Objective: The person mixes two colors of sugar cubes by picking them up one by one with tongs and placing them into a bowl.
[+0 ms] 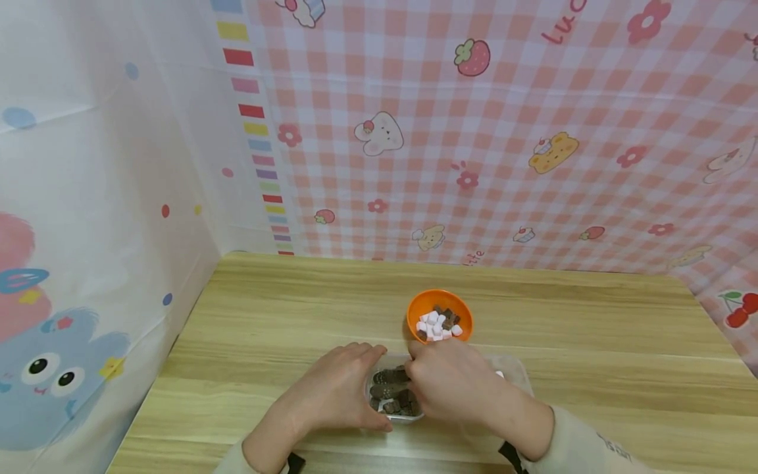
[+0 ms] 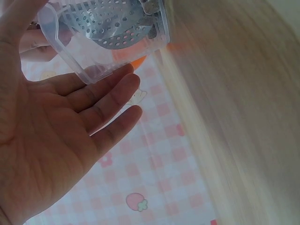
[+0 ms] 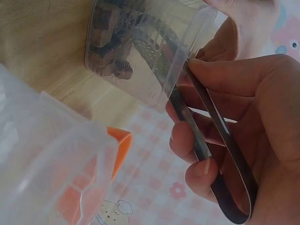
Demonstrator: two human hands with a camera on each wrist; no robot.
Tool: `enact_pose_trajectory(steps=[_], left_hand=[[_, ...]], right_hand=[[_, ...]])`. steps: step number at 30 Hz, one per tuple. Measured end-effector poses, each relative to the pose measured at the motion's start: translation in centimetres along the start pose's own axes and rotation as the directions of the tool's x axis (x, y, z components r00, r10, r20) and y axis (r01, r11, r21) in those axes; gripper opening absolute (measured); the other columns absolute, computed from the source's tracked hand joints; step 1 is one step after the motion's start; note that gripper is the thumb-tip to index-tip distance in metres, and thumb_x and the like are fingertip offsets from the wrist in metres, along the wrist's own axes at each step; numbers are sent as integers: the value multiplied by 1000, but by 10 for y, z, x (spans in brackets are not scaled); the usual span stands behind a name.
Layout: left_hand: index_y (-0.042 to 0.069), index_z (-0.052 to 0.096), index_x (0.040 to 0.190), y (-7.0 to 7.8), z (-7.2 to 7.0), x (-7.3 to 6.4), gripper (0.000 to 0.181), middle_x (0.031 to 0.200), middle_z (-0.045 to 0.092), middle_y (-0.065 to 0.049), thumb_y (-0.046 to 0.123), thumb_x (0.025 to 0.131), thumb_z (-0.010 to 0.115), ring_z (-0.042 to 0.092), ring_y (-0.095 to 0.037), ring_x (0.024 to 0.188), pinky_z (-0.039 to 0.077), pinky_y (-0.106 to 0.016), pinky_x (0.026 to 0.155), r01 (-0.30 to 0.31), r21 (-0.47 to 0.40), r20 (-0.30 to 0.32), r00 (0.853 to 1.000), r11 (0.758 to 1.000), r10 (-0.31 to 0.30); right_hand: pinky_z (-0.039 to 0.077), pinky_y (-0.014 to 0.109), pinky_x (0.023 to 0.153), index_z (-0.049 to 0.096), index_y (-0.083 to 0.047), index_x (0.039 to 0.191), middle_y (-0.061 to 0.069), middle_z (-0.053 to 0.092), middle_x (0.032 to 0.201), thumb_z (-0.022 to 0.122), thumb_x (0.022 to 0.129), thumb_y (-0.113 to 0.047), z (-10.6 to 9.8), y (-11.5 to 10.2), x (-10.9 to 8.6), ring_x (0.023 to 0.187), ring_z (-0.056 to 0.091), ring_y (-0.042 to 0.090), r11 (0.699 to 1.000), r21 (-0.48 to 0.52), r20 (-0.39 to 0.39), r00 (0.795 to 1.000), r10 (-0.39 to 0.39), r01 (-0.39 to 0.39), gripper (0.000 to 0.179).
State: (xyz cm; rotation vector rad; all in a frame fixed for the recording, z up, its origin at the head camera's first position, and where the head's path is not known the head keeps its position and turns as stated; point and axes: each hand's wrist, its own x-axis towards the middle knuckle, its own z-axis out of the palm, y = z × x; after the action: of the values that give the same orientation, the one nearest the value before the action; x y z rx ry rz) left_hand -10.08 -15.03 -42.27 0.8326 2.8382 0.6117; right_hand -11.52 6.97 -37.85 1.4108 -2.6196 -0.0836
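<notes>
My left hand (image 1: 331, 388) holds a clear plastic container (image 1: 405, 419) between its thumb on the near side and its fingers along the far side. Brown cubes (image 3: 104, 23) lie inside against the wall. Metal tongs (image 3: 243, 171) with perforated ends are in my right hand (image 1: 456, 382), pinched between the thumb and curled fingers. Their perforated ends (image 2: 112, 28) reach down into the container among the cubes. Just beyond the right hand stands an orange bowl (image 1: 425, 303) with pale pink-white cubes (image 1: 435, 324) and several brown cubes.
A second clear container (image 1: 516, 368) stands to the right, partly behind my right forearm, with a small white piece showing. The wood-grain table (image 1: 266, 316) runs back to a pink checked cloth (image 1: 414, 184). A white printed cloth (image 1: 148, 131) hangs at the left.
</notes>
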Motion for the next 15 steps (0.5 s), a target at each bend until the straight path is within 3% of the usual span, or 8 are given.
enact_pose_trajectory(steps=[15], left_hand=[[1,61,140,0,0,0,103,129,69,-10,56,60,96,64,-24,117,53,-43,104,15,-13,8,1000,1000,-15]], right_hand=[[33,24,43,67,-16,69,-7,49,71,80,85,-24,1,4,1,51,38,8,999,45,34,999,-20,19,22]])
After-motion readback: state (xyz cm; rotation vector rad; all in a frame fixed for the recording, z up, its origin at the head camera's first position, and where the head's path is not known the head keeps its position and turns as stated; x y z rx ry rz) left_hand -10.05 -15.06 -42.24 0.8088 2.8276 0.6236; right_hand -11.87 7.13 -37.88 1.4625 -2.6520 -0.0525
